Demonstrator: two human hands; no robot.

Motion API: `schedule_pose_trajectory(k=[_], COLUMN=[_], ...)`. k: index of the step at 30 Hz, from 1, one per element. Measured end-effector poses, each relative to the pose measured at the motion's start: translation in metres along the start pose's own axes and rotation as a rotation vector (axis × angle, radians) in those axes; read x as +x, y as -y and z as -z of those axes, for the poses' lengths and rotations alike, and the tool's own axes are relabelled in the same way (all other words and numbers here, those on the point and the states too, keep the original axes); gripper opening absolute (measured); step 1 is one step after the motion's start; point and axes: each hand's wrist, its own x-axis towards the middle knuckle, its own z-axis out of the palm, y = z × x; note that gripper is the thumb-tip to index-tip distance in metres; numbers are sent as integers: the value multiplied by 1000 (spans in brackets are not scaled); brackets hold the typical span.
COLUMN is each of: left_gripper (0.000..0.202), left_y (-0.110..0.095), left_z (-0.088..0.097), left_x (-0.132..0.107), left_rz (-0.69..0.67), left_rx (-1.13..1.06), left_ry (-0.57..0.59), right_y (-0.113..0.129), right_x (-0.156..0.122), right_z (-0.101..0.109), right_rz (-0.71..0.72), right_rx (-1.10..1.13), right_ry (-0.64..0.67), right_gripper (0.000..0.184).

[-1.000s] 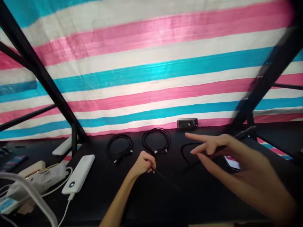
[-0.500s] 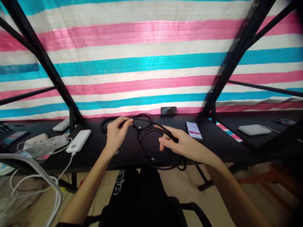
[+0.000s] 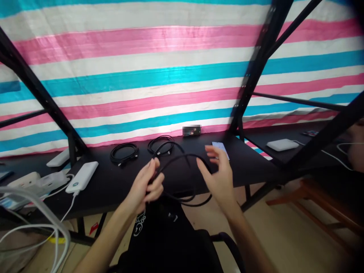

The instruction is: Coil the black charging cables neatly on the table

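My left hand (image 3: 148, 182) is closed around a black cable (image 3: 176, 157), pinching it between thumb and fingers. Wide loose loops of the cable hang to the right of that hand, over the front edge of the black table (image 3: 113, 185). Its connector end (image 3: 172, 217) dangles above my lap, blurred. My right hand (image 3: 217, 170) is beside the loops with thumb and fingers spread, holding nothing that I can see. Farther back lie two coiled black cables, one coil (image 3: 124, 152) at the left and another coil (image 3: 160, 144) nearer the middle.
A white power bank (image 3: 82, 177) with a plugged-in cord lies left, near a white power strip (image 3: 51, 182). One phone (image 3: 192, 130) leans at the back; another phone (image 3: 220, 149) is behind my right hand. Black metal posts (image 3: 253, 76) flank the table. Part of another person shows far right.
My right hand has let go of the cable and spread its fingers. My left hand has come nearer and lower with the cable loops. The view has turned to the right.
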Motion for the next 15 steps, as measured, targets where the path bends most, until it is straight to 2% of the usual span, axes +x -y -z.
schedule_pose_trajectory(k=[1, 3, 5, 9, 11, 13, 15], left_gripper=[36, 38, 34, 26, 24, 19, 25], left_y=[5, 16, 26, 34, 30, 23, 17], left_z=[-4, -13, -20, -22, -17, -10, -5], left_x=[-1, -1, 3, 14, 19, 19, 17], left_rz=[21, 71, 62, -72, -101, -64, 9], left_rx=[-9, 41, 126, 201, 224, 270, 309], left_ry=[22, 92, 98, 70, 42, -13, -50], right_y=[5, 18, 29, 35, 34, 33, 34], right_x=[-14, -42, -64, -73, -66, -58, -51], right_z=[1, 0, -2, -9, -13, -16, -20], right_rz=[-63, -135, -154, -246, -329, -441, -526], right_rx=[27, 94, 146, 177, 230, 324, 414], right_ry=[10, 284, 467, 584, 678, 790, 867], right_gripper=[36, 48, 68, 92, 92, 78, 61])
